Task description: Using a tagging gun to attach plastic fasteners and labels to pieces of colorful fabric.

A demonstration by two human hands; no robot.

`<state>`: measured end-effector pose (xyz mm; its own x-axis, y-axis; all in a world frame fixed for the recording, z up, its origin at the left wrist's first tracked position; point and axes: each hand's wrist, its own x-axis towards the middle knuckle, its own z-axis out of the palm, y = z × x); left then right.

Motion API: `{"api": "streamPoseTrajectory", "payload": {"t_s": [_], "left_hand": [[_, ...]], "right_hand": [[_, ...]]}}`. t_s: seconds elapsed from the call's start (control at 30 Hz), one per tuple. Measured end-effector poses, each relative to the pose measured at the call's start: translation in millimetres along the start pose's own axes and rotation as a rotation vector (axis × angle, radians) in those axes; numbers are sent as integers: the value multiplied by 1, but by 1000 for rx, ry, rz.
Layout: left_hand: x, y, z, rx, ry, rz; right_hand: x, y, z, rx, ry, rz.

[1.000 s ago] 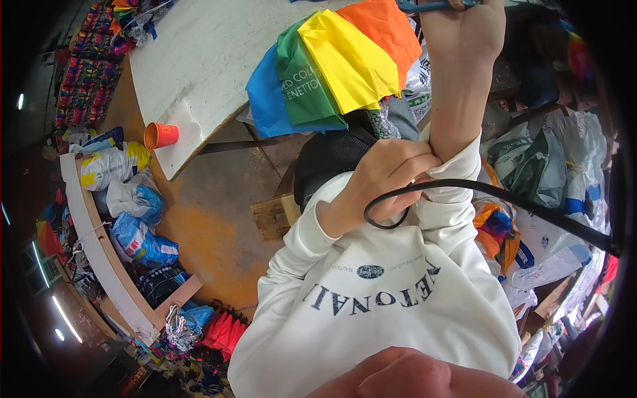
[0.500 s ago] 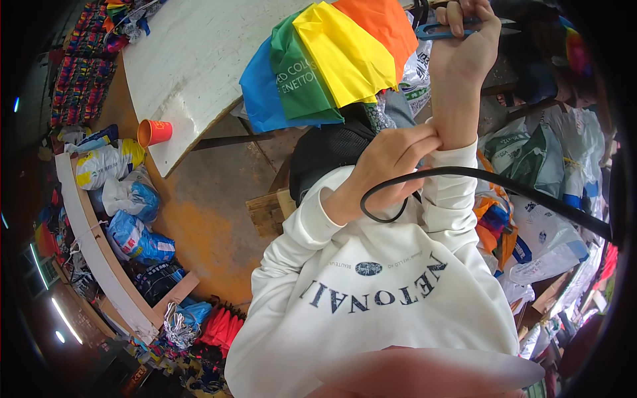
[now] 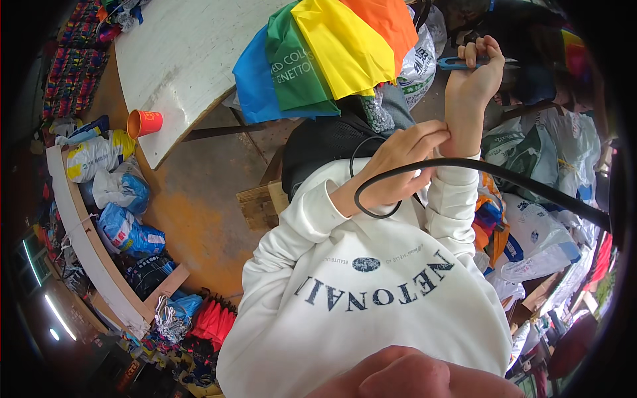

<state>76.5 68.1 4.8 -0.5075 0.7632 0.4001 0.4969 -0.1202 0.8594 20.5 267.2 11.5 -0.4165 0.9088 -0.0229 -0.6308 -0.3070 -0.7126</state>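
Observation:
My right hand (image 3: 476, 74) is raised, palm turned up, with its fingers curled round blue-handled thread snips (image 3: 454, 64). The metal tip of the snips pokes out past the thumb side. My left hand (image 3: 403, 159) reaches across to the right wrist, its fingers bent together at the edge of the white right sleeve cuff (image 3: 454, 174). Beyond the hands, a folded cloth in blue, green, yellow and orange panels (image 3: 342, 50) hangs over the table's edge and across my lap.
A pale table (image 3: 179, 46) carries an orange-red paper cup (image 3: 144, 123) near its corner. A black cable (image 3: 517, 174) loops in front of my left hand. Stuffed plastic bags (image 3: 534, 232) crowd the right; more bags (image 3: 129, 229) lie behind a wooden board (image 3: 99, 245) at left.
My right hand with the snips has turned and lowered slightly, away from the cloth. The left hand stays at the right cuff. The whole view has shifted a little.

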Motion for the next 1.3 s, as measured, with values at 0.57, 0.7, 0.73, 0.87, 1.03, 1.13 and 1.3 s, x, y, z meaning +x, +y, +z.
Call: {"api": "streamPoseTrajectory", "payload": {"t_s": [0.57, 0.7, 0.73, 0.87, 1.03, 1.13, 1.3], "left_hand": [[-5, -3, 3, 9, -18, 7], [-6, -4, 6, -42, 1, 75], [-6, -5, 4, -46, -29, 53], [-8, -5, 5, -59, -99, 6], [-7, -6, 5, -13, -27, 32], [-3, -1, 5, 18, 52, 35], [-18, 6, 8, -47, -168, -11]], "right_hand": [[-10, 7, 2, -109, 70, -49], [-8, 8, 0, -118, 57, -78], [-7, 8, 0, -122, 49, -88], [-4, 8, -3, -116, 68, -96], [-8, 10, -3, -71, 81, -72], [-12, 15, 1, -108, 52, -40], [2, 4, -9, -122, 94, -100]]}}
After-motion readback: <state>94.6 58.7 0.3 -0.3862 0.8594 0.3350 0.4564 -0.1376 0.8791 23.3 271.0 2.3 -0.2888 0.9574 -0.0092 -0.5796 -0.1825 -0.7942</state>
